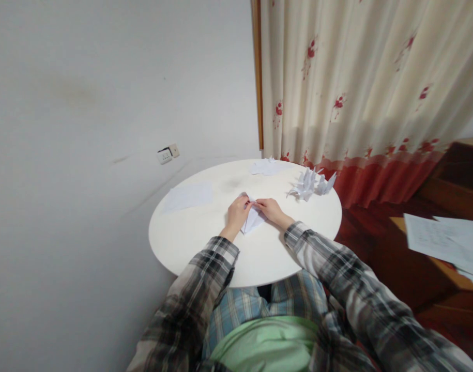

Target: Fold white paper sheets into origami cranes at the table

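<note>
White folded paper piece (253, 219) pinched between both hands on the round white table (205, 237)
Left hand (238, 212) and right hand (271, 211) clamp its creased far edge; pointed white paper cranes (311, 185) lie far right; flat white sheet (189, 196) far left.

Bench (182, 248) is bare front-left & along near edge, so left hand (238, 211) has room there; flat sheet (189, 195) further L lies low. Folded paper (254, 221) fills the gap btwn both hands. On R, folded paper cranes (311, 185) stand beyond right hand (273, 211), paper pile (268, 166) at far edge, bare strip btwn
</note>
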`<move>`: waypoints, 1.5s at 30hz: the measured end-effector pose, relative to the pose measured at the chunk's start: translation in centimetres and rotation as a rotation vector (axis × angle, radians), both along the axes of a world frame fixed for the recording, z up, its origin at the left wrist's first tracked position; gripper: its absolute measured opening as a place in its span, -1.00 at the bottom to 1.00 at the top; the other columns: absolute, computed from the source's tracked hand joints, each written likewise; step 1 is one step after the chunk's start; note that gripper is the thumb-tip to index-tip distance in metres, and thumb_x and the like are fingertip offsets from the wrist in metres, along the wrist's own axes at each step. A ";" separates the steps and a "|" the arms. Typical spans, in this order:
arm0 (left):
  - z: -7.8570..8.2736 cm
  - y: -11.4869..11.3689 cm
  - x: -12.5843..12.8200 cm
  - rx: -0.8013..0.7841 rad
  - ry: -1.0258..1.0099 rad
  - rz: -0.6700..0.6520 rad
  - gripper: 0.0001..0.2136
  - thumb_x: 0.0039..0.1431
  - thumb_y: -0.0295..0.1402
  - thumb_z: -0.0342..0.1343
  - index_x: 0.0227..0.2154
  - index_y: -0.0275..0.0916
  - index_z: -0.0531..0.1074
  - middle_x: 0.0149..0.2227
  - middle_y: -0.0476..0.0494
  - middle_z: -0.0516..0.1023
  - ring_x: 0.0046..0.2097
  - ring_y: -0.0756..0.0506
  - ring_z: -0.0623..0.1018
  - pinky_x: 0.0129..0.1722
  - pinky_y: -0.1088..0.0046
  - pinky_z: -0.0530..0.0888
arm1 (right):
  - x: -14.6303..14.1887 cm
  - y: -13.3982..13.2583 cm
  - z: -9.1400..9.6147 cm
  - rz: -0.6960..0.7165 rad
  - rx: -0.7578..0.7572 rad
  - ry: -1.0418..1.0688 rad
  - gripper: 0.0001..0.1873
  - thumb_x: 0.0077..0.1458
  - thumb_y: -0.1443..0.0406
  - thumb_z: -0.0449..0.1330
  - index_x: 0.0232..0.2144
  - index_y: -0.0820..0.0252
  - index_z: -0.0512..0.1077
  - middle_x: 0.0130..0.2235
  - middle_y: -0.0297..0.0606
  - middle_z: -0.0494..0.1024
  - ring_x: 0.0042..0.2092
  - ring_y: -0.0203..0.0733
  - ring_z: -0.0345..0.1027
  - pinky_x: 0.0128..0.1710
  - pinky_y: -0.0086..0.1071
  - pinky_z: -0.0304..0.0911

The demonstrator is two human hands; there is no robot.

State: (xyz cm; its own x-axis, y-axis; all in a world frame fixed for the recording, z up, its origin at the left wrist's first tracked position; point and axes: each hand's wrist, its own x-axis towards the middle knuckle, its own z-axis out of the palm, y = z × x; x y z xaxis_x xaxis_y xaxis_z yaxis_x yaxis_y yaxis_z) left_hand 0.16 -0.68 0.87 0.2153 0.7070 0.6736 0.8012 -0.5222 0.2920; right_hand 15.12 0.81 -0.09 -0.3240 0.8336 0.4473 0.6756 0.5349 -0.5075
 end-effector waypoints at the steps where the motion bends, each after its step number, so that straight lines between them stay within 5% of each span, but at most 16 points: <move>1: 0.0 0.0 0.0 0.002 0.002 0.003 -0.87 0.10 -0.32 0.00 -0.44 -0.23 0.39 -0.39 -0.09 0.46 -0.29 -0.05 0.43 -0.27 0.46 0.34 | 0.0 0.0 0.0 -0.001 0.001 -0.001 -0.67 0.15 0.19 -0.04 -0.46 0.20 0.45 -0.49 -0.32 0.48 -0.47 -0.35 0.18 -0.45 -0.50 -0.07; 15: 0.2 -0.2 0.0 0.029 -0.039 -0.026 -0.83 0.14 -0.31 -0.04 -0.41 -0.25 0.41 -0.37 -0.11 0.48 -0.27 -0.05 0.43 -0.24 0.44 0.34 | -0.1 0.0 0.1 -0.002 -0.002 -0.007 -0.68 0.14 0.20 -0.03 -0.47 0.20 0.45 -0.48 -0.31 0.47 -0.46 -0.35 0.18 -0.44 -0.51 -0.05; 31: 1.1 -0.5 0.1 0.349 -0.131 0.005 -0.87 0.10 -0.30 0.01 -0.41 -0.24 0.40 -0.13 -0.17 0.37 -0.06 -0.11 0.32 -0.05 0.28 0.29 | -0.2 0.1 -0.2 0.032 0.056 -0.016 -0.70 0.12 0.26 -0.01 -0.56 0.24 0.38 -0.55 -0.34 0.41 -0.53 -0.38 0.04 -0.48 -0.50 -0.12; 37: 0.7 -0.3 0.2 0.275 -0.144 -0.094 -0.88 0.15 -0.35 -0.05 -0.38 -0.24 0.35 -0.24 -0.12 0.46 -0.13 -0.06 0.40 -0.08 0.34 0.32 | -0.1 0.2 -0.3 0.045 0.061 -0.009 -0.71 0.12 0.26 0.00 -0.57 0.24 0.38 -0.56 -0.34 0.40 -0.52 -0.38 0.05 -0.46 -0.50 -0.10; 45: 0.5 -0.2 0.1 0.275 -0.177 -0.065 -0.84 0.16 -0.31 -0.08 -0.37 -0.25 0.36 -0.35 -0.10 0.46 -0.24 -0.05 0.42 -0.19 0.38 0.36 | -0.1 0.3 -0.5 0.035 0.049 -0.008 -0.70 0.11 0.25 0.00 -0.56 0.23 0.41 -0.54 -0.33 0.42 -0.51 -0.37 0.08 -0.45 -0.50 -0.09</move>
State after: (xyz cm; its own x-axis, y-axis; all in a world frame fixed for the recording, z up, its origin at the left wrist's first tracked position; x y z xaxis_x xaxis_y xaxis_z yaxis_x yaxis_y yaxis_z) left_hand 0.27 -0.91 1.34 0.1164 0.4818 0.8685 0.7132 -0.6491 0.2646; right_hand 15.02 1.12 -0.59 -0.3564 0.7986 0.4849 0.6595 0.5827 -0.4749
